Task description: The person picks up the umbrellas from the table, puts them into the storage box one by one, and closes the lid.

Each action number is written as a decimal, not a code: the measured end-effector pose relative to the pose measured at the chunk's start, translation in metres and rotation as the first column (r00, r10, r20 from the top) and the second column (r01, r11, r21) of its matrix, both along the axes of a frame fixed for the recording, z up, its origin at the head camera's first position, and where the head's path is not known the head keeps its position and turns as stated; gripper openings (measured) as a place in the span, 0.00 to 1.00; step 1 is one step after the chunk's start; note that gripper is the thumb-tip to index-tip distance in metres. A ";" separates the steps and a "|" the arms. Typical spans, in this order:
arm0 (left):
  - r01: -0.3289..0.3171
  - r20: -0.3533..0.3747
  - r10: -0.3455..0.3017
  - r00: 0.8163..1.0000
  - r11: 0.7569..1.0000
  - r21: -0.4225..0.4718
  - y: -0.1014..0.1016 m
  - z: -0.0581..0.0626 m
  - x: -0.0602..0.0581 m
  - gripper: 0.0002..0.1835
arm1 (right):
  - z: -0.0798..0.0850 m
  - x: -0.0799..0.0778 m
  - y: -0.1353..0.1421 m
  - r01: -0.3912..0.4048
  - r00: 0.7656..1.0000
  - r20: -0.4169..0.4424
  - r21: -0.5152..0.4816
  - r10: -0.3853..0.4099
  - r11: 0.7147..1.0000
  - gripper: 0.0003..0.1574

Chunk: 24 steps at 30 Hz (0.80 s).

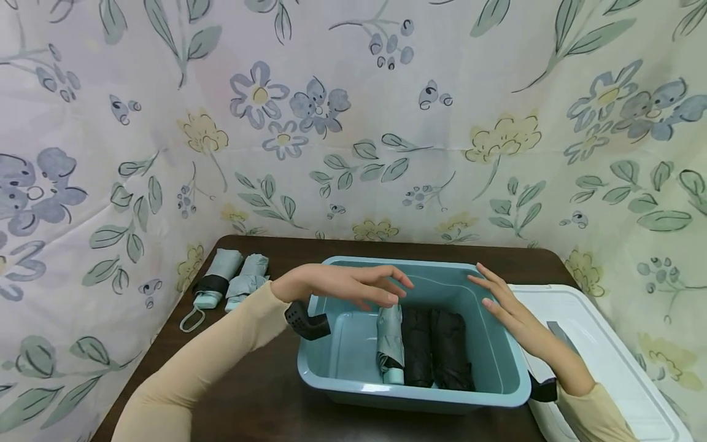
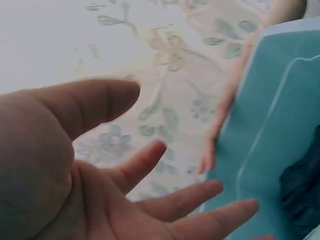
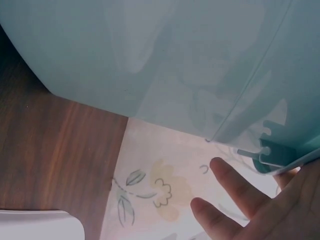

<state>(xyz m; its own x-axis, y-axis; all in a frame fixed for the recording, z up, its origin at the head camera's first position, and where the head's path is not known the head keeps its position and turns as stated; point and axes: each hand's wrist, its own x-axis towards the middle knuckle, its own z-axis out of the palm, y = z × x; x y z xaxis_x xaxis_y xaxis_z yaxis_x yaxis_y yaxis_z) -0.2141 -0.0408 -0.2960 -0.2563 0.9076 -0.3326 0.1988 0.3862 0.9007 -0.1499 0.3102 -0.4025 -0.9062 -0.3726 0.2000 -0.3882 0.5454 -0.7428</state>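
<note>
A blue-green plastic bin (image 1: 442, 396) stands on the table. Inside it lie a pale green folded umbrella (image 1: 391, 337) and, beside that, two black folded umbrellas, one in the middle (image 1: 417, 347) and one toward the right (image 1: 450, 351). My left hand (image 1: 348, 284) hovers over the bin, holding nothing; the left wrist view shows its fingers (image 2: 195, 200) spread apart. At the bin's right rim is my right hand (image 1: 516, 316), its fingers extended along the outside. Whether it touches the rim, I cannot tell.
Two more pale green folded umbrellas, one with a dark band (image 1: 218, 279) and one beside it (image 1: 247, 279), lie at the left of the dark wooden table (image 1: 248, 380). A white lid (image 1: 613, 356) lies right of the bin. Flowered cloth (image 1: 353, 153) hangs behind.
</note>
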 end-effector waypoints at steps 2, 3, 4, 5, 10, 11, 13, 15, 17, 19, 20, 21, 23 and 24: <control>-0.001 0.000 0.001 1.000 1.000 0.031 -0.005 0.001 0.000 0.23 | -0.001 0.001 -0.001 -0.002 1.000 -0.002 -0.004 0.002 1.000 0.31; -0.001 0.002 0.001 1.000 0.999 0.052 -0.008 0.002 0.000 0.23 | -0.001 0.001 -0.001 -0.002 1.000 -0.005 -0.006 0.002 1.000 0.31; -0.004 0.002 0.004 1.000 0.997 0.072 -0.011 0.002 0.000 0.23 | -0.001 0.001 -0.001 0.000 1.000 -0.009 -0.007 0.000 1.000 0.31; -0.009 -0.004 0.009 1.000 0.996 0.094 -0.014 0.002 0.001 0.23 | -0.002 0.001 -0.001 0.001 1.000 -0.013 -0.007 -0.001 1.000 0.30; -0.035 -0.094 0.055 0.994 0.979 0.202 -0.029 0.000 0.002 0.21 | -0.003 0.002 -0.001 0.015 0.999 -0.032 -0.003 -0.015 1.000 0.30; -0.043 -0.111 0.069 0.991 0.974 0.222 -0.032 -0.001 0.002 0.21 | -0.003 0.002 -0.001 0.017 0.999 -0.034 -0.003 -0.017 1.000 0.30; -0.061 -0.132 0.099 0.986 0.963 0.264 -0.038 -0.004 0.002 0.20 | -0.002 0.002 0.000 0.019 0.999 -0.038 -0.001 -0.019 1.000 0.30; -0.085 -0.141 0.133 0.981 0.948 0.308 -0.043 -0.008 0.002 0.20 | -0.002 0.002 0.000 0.021 0.999 -0.043 0.003 -0.021 1.000 0.30; -0.111 -0.119 0.162 0.980 0.930 0.351 -0.047 -0.012 0.002 0.19 | -0.001 0.001 0.000 0.022 0.998 -0.053 0.011 -0.021 1.000 0.30; -0.132 -0.104 0.186 0.977 0.911 0.390 -0.050 -0.016 0.002 0.18 | 0.000 0.001 0.000 0.027 0.998 -0.059 0.019 -0.026 0.999 0.31; -0.143 -0.093 0.197 0.976 0.900 0.411 -0.052 -0.019 0.003 0.18 | 0.000 0.001 0.000 0.030 0.998 -0.063 0.022 -0.028 0.999 0.32; -0.151 -0.085 0.207 0.975 0.890 0.431 -0.054 -0.021 0.003 0.18 | 0.000 0.000 0.001 0.032 0.997 -0.066 0.028 -0.030 0.999 0.32; -0.162 -0.072 0.221 0.973 0.870 0.466 -0.057 -0.025 0.003 0.18 | -0.001 0.000 0.001 0.039 0.996 -0.081 0.044 -0.035 0.998 0.34; -0.167 -0.070 0.229 0.971 0.858 0.486 -0.059 -0.027 0.004 0.18 | -0.001 0.000 0.002 0.041 0.995 -0.091 0.052 -0.036 0.998 0.34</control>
